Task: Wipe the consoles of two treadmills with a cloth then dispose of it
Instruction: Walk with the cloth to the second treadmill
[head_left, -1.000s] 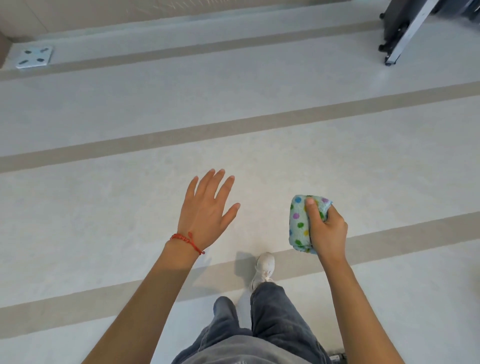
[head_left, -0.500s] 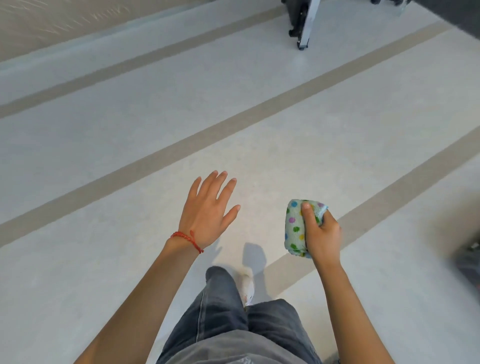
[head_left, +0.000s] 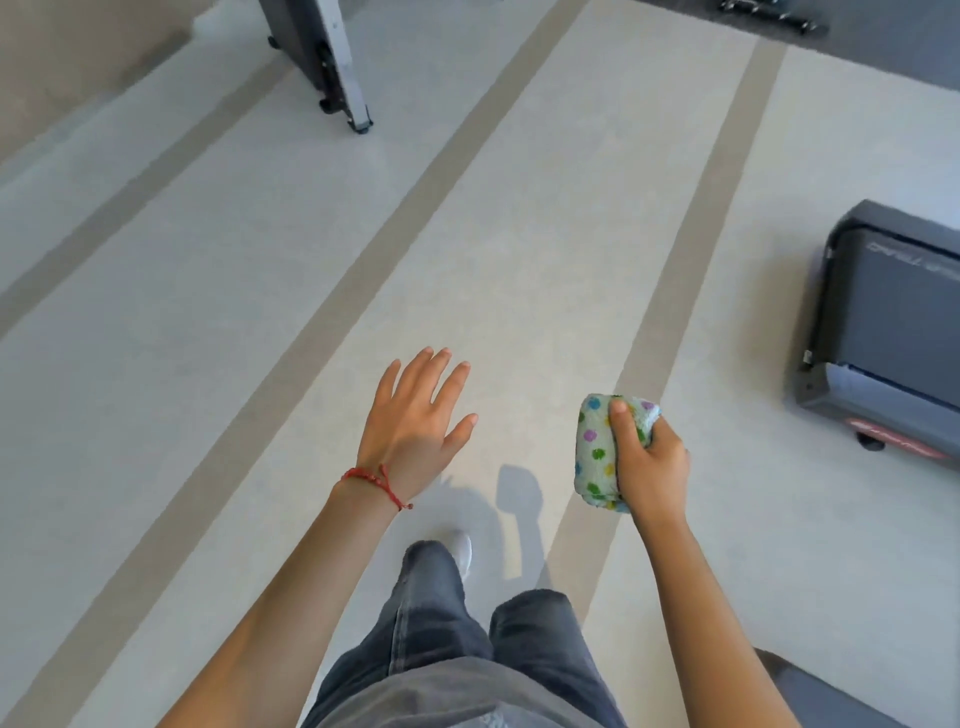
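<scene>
From the head camera, the right hand (head_left: 649, 462) was clamped around a folded white cloth with coloured polka dots (head_left: 597, 452), held above the pale striped floor (head_left: 260, 312). The left hand (head_left: 413, 431) hung empty, fingers spread. A dark grey treadmill deck (head_left: 893, 332) lay near the floor's right edge. No console showed, so the step in hand was judged to be walking; the next move called for reaching a console or bin.
</scene>
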